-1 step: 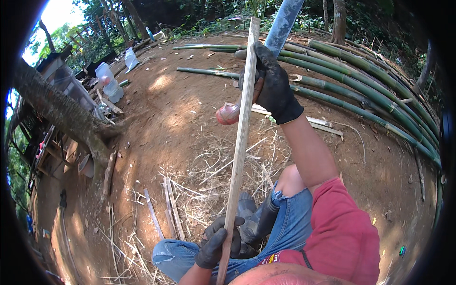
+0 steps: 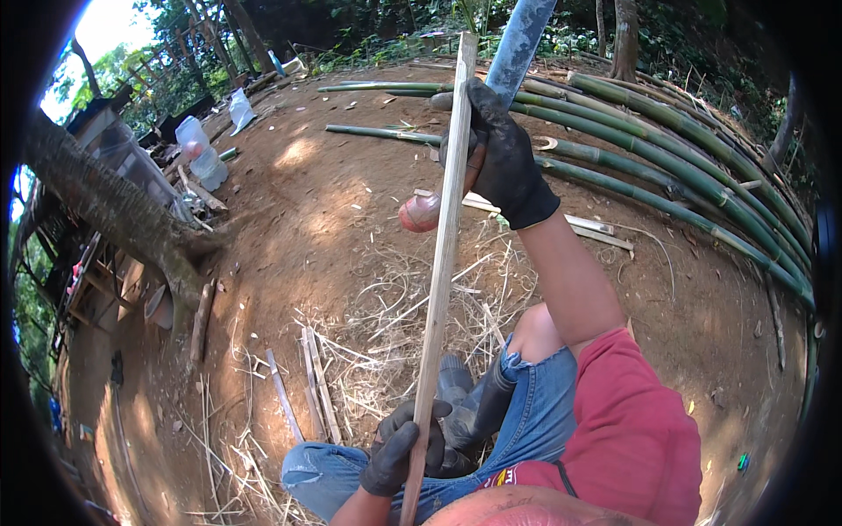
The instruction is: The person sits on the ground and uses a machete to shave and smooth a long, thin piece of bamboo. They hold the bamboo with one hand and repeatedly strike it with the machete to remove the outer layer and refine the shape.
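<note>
A long, flat strip of split bamboo stands up in front of me, tilted slightly right at its top. Low on it, my left hand, in a dark glove, is closed around the strip above my lap. My right hand, also gloved, is raised near the strip's upper end and grips a machete. The machete's grey blade points up and away, out of the top of the picture. Its handle passes behind the strip and ends in a reddish knob. The right fingers are partly hidden behind the strip.
Green bamboo poles lie at the far right. Pale shavings litter the dirt around my boots. Several narrow slats lie left of them. A leaning tree trunk and plastic jugs are at the left.
The machete and the upper end of the bamboo strip have shifted very slightly left. Both hands keep the same hold.
</note>
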Demonstrator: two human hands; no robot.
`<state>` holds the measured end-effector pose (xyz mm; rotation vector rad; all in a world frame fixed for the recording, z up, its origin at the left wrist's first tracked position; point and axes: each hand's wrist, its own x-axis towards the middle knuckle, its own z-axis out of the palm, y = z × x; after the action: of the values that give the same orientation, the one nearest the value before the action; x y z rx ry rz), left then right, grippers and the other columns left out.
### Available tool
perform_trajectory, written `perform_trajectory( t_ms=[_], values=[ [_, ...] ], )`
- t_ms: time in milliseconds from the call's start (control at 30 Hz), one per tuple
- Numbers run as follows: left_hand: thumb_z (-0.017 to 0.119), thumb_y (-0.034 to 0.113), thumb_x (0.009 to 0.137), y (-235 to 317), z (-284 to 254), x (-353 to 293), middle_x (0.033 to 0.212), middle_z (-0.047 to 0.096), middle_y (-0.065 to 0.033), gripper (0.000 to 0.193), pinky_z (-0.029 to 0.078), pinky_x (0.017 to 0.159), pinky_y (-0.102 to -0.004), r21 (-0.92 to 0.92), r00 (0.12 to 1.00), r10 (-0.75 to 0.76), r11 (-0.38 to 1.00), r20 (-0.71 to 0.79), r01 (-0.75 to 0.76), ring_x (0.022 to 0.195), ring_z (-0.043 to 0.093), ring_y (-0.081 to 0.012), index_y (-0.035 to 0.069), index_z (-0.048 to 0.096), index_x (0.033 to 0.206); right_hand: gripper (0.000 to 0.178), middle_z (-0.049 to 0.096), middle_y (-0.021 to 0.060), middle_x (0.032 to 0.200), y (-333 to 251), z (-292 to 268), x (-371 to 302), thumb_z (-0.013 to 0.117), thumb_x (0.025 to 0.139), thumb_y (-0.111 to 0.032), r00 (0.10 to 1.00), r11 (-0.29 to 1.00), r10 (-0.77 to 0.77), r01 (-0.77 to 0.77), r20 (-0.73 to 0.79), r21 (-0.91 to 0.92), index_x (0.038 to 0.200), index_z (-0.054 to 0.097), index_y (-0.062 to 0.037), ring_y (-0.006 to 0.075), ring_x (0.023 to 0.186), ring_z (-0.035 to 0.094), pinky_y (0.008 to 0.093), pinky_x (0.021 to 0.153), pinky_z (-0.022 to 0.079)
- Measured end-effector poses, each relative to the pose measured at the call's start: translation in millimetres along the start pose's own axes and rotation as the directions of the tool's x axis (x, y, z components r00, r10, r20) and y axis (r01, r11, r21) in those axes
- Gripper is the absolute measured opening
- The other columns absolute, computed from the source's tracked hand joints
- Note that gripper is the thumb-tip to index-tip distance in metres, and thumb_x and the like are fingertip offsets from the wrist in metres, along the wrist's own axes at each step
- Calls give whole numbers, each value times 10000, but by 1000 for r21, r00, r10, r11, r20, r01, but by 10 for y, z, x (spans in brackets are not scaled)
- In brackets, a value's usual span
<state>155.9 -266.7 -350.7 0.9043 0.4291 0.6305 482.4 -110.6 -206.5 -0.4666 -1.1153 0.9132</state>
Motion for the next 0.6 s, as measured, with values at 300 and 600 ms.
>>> perform_trajectory(
  t_ms=[300, 600],
  values=[
    [711, 326, 879, -51, 27, 36, 721, 590, -68, 432, 430, 515, -252, -51, 999, 50, 997, -21, -51, 572, 537, -124, 13, 553, 1131, 506, 602, 41, 853, -9, 9, -64, 336, 1086, -377, 989, 974, -118, 133, 89, -185, 1299, 559, 25, 121, 728, 565, 300, 711, 529],
    [787, 209, 798, -32, 91, 15, 803, 565, -39, 382, 457, 563, -261, 74, 995, 77, 995, -66, -72, 634, 526, -101, 55, 505, 1004, 535, 528, -1, 744, 110, -36, -11, 356, 1078, -388, 981, 995, 4, -22, 192, 93, 1352, 517, 43, 110, 682, 537, 280, 635, 476]
  ],
)
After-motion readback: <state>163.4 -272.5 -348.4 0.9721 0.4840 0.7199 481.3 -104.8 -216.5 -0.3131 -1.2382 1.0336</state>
